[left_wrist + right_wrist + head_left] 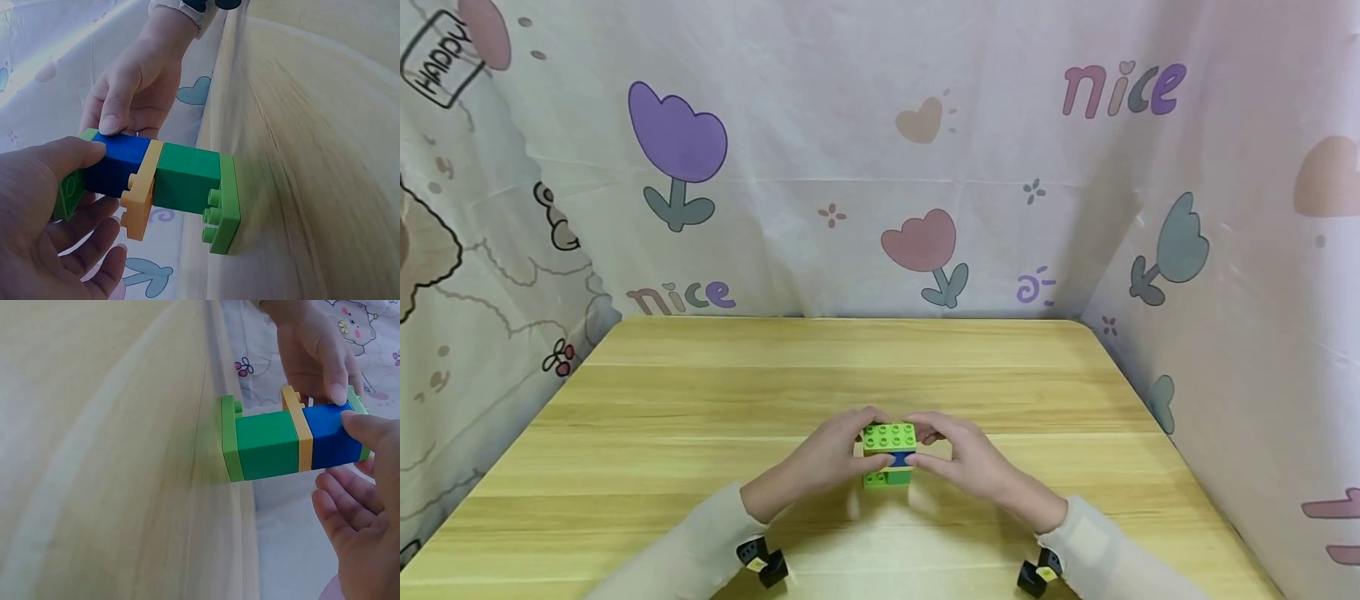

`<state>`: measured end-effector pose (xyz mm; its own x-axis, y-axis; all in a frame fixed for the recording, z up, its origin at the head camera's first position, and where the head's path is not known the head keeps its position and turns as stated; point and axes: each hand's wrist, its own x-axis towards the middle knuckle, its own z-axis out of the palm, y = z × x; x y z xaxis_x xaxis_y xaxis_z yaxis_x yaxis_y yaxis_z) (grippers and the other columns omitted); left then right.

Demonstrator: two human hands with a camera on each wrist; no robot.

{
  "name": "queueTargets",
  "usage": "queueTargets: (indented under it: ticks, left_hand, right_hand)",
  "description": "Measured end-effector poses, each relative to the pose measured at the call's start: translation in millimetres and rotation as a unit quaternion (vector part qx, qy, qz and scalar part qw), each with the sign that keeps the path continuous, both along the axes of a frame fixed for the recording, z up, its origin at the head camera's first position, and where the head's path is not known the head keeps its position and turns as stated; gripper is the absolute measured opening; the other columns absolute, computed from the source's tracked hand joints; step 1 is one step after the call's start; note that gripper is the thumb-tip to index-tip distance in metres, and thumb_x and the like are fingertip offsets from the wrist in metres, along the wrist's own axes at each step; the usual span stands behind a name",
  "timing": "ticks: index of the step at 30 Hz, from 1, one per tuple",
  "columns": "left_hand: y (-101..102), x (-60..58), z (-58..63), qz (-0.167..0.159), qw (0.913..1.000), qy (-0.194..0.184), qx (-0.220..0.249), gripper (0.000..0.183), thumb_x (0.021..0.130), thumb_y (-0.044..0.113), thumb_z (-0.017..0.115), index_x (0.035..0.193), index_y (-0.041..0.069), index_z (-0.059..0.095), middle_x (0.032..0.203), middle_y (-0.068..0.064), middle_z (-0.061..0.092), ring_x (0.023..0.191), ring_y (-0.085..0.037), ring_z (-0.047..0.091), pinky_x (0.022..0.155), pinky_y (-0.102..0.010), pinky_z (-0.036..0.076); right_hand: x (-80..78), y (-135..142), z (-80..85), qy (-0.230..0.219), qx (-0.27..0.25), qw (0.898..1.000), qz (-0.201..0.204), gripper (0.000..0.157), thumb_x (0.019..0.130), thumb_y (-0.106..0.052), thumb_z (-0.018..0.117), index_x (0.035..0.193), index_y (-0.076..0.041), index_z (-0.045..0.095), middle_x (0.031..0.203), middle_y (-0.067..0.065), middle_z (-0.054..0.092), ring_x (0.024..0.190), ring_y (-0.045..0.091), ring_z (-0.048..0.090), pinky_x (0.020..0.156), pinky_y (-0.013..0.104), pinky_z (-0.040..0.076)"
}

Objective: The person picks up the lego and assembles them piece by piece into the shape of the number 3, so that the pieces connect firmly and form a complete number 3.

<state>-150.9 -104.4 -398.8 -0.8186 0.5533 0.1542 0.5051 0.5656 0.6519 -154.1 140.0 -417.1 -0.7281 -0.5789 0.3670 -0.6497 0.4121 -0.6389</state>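
A stack of toy building bricks stands upright on the table. From the bottom it goes light green plate (227,206), green brick (187,179), orange plate (304,440), blue brick (328,439) and a studded light green plate (889,437) on top. The bottom and orange plates jut out to the left past the bricks. My left hand (835,454) grips the upper part from the left, its thumb on the blue brick. From the other side my right hand (973,462) holds the same part, thumb also on the blue brick, fingers behind. The far fingertips are partly hidden.
The wooden table (700,392) stretches out around the stack. Behind it and at both sides hangs a pale printed cloth (820,108) with flowers and lettering. Each wrist wears a small black camera; the left one (762,561) sits close above the tabletop.
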Motion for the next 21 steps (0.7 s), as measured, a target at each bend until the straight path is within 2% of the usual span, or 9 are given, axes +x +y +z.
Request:
queueTargets:
  ticks: [9,12,21]
  left_hand:
    - [-10,4.1,-0.8,0.013,0.9991,0.024,0.031,0.044,0.091,0.047,0.067,0.124,0.020,0.060,0.104,0.016,0.061,0.093,-0.009,0.056,0.084,-0.036,0.051]
    - [-15,5.2,-1.9,0.018,0.9988,0.016,0.042,0.042,0.091,0.046,0.066,0.124,0.020,0.059,0.108,0.015,0.061,0.097,-0.010,0.058,0.086,-0.035,0.051]
    - [-21,6.1,-8.3,0.019,0.9976,-0.013,0.066,0.041,0.093,0.046,0.064,0.124,0.020,0.060,0.113,0.010,0.063,0.102,-0.015,0.061,0.090,-0.039,0.050]
  right_hand:
    - [-2.9,3,-3.4,-0.030,-0.039,0.999,0.017,0.049,0.091,-0.028,0.071,0.132,-0.006,0.056,0.112,-0.005,0.067,0.097,0.012,0.064,0.089,0.035,0.052]
    - [-2.5,2,-4.5,-0.047,-0.050,0.997,0.022,0.049,0.090,-0.027,0.071,0.131,-0.005,0.057,0.111,-0.005,0.068,0.095,0.011,0.064,0.088,0.034,0.052]
    - [-2.6,1,-8.6,-0.089,-0.075,0.993,0.019,0.037,0.091,-0.025,0.070,0.125,-0.014,0.060,0.108,-0.007,0.068,0.094,0.014,0.064,0.088,0.034,0.052]
